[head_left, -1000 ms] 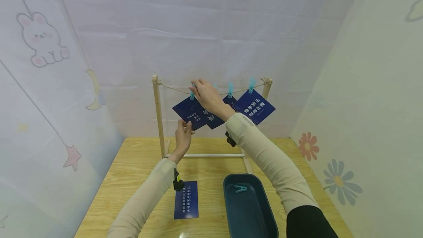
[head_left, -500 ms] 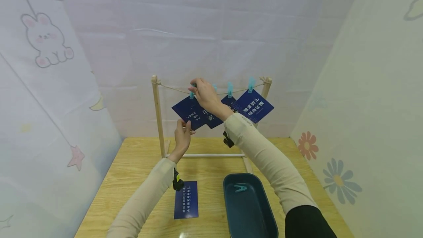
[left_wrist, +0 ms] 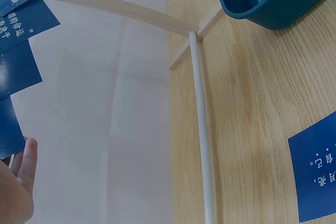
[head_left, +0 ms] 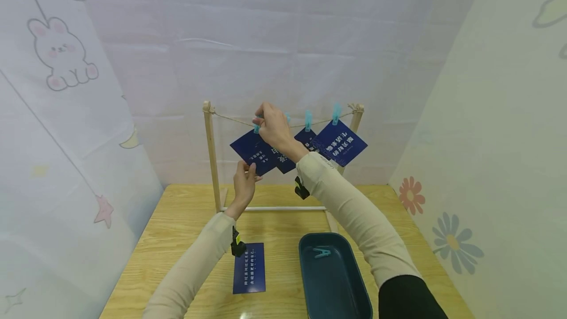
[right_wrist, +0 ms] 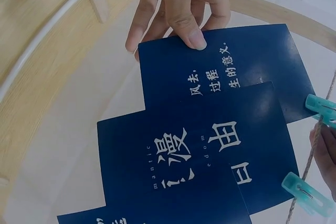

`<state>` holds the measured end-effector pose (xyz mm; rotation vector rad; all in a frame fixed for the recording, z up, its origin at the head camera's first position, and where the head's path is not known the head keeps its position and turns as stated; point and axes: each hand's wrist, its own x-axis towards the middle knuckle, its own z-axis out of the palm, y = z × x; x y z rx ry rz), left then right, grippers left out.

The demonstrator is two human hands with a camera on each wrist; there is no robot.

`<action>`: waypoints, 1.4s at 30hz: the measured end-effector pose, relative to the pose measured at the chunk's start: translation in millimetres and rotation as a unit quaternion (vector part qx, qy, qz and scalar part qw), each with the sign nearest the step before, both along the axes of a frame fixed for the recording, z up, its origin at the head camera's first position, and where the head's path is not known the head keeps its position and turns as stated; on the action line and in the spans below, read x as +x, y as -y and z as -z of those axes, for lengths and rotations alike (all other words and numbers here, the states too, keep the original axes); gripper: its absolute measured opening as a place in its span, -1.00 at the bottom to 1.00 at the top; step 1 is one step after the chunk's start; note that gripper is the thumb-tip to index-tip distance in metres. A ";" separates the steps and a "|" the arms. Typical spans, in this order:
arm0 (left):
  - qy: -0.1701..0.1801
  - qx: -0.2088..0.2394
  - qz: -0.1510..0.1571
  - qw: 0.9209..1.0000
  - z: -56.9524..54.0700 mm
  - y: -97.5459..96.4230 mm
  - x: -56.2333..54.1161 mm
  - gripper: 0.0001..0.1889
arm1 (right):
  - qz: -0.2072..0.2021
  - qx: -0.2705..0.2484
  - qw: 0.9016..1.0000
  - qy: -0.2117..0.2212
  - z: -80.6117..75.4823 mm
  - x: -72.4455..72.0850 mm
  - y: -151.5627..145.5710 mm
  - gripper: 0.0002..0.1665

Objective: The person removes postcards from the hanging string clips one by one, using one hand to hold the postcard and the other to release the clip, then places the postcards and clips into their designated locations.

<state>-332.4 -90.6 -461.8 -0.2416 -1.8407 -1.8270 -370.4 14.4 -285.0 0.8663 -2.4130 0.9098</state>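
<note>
Head view: the leftmost blue card (head_left: 251,148) hangs from a peg (head_left: 256,129) on the rope (head_left: 231,118), print towards the person, long axis tilted from about 10:30 to 4:30. The left hand (head_left: 244,184) pinches its bottom corner; the right hand (head_left: 275,128) has its fingers curled on the peg. On the worktop (head_left: 177,230) a loose card (head_left: 249,270) lies near 6 o'clock, a tray (head_left: 334,284) near 5.

Left wrist view: the left hand is at 8 o'clock, fingertips at the card's corner.

Right wrist view: the card's long axis runs roughly 9 to 3, the peg at its 4 o'clock corner.
</note>
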 end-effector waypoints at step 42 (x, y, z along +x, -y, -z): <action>0.000 -0.005 0.015 1.000 -24.7 6.0 23.9 -0.84 | 0.001 -0.062 0.990 -0.128 7.6 -2.8 -0.2 -0.76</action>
